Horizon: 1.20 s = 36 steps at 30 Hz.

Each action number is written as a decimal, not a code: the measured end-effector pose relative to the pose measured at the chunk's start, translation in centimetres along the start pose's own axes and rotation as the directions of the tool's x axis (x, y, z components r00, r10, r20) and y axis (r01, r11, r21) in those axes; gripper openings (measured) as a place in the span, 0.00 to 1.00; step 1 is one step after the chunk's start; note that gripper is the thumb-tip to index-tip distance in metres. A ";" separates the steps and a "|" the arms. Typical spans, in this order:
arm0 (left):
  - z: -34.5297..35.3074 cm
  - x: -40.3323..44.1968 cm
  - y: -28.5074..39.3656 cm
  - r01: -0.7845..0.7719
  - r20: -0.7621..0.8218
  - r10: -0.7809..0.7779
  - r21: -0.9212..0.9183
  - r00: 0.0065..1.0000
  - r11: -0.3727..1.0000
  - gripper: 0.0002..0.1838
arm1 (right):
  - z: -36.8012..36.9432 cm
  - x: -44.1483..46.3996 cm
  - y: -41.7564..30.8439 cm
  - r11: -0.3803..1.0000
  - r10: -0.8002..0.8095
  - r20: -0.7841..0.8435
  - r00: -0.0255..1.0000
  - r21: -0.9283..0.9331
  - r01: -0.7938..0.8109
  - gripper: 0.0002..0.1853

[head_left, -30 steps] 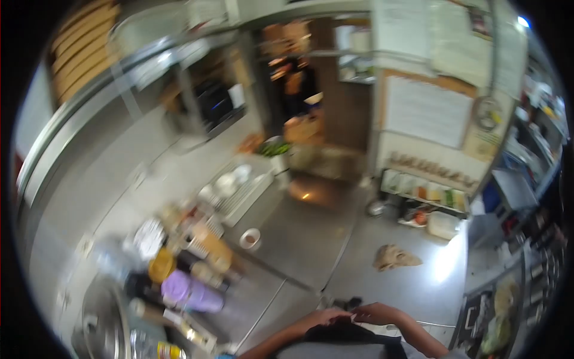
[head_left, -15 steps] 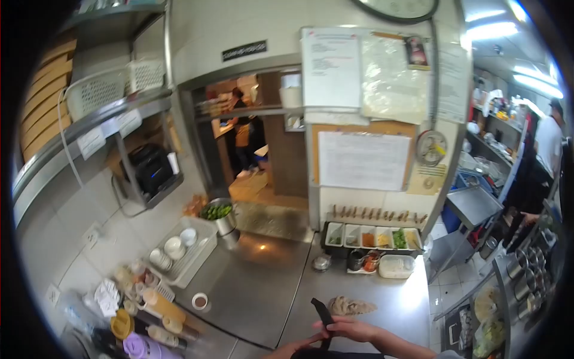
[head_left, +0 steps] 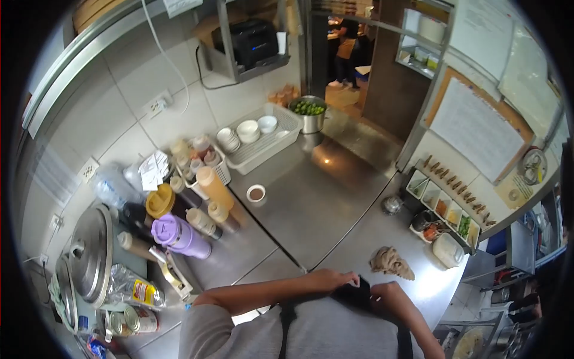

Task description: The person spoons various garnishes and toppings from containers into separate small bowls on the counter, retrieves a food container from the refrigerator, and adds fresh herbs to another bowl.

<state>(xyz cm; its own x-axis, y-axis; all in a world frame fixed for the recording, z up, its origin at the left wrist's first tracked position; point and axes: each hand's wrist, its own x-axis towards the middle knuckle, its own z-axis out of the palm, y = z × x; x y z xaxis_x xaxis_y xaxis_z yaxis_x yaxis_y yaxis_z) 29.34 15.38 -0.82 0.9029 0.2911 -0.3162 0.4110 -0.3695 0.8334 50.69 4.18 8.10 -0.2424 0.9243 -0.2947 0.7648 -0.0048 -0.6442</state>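
Observation:
Close in front of my chest, my left hand [head_left: 335, 280] has its fingers closed on the edge of a black cloth [head_left: 354, 294]. My right hand [head_left: 387, 293] is bent at the cloth's other side, its fingers curled against the dark fabric. The cloth hangs between both hands, and its lower part merges with black straps over my grey shirt. Beyond my right hand, a crumpled beige rag [head_left: 391, 263] lies on the steel counter [head_left: 299, 197].
Left are a purple tumbler [head_left: 179, 236], sauce bottles [head_left: 215, 186] and a large lidded pot [head_left: 91, 254]. Farther back stand a small cup [head_left: 256, 193], a rack of bowls [head_left: 263, 143] and a pot of green produce [head_left: 311, 113]. Ingredient trays [head_left: 441, 206] sit right. Someone [head_left: 345, 51] stands beyond the opening.
The view has swung left and down. The black strip, earlier raised over the counter between my hands, is now lower and against my body, with my hands on either side.

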 end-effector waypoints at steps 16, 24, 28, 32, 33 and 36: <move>-6.1 -3.1 -1.2 -0.074 0.122 0.083 -0.075 0.989 0.994 0.17 | 2.8 6.4 5.1 0.869 -0.166 0.433 0.886 0.489 -0.076 0.22; -30.4 -0.5 -16.6 0.171 -0.927 -0.033 0.034 0.375 0.985 0.14 | -2.4 7.5 8.5 0.890 0.190 0.066 0.980 0.410 -0.200 0.24; -39.0 -2.3 -27.0 0.681 -0.994 0.045 0.101 0.099 0.726 0.23 | -4.3 10.9 8.9 0.967 0.138 -0.248 0.959 0.244 -0.076 0.20; -44.9 -3.4 -33.9 0.862 -0.983 0.103 0.185 0.154 0.473 0.25 | -8.0 14.0 11.1 0.953 0.275 -0.511 0.814 0.257 -0.161 0.18; -45.6 -3.2 -35.2 0.893 -0.971 0.123 0.237 0.205 0.383 0.25 | -9.2 15.0 12.6 0.949 0.288 -0.549 0.785 0.273 -0.158 0.18; -47.2 -3.3 -40.1 0.927 -0.936 -0.010 0.347 0.352 0.146 0.24 | -12.5 19.0 17.3 0.951 0.205 -0.724 0.658 -0.013 -0.310 0.18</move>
<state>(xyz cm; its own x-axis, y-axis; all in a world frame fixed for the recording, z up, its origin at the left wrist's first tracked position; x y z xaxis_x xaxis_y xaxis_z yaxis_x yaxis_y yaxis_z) 3.98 70.91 -11.79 0.1959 0.9320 0.3051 0.9402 -0.0900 -0.3287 66.74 26.37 0.17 0.4297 0.8837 0.1852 0.8098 -0.2865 -0.5121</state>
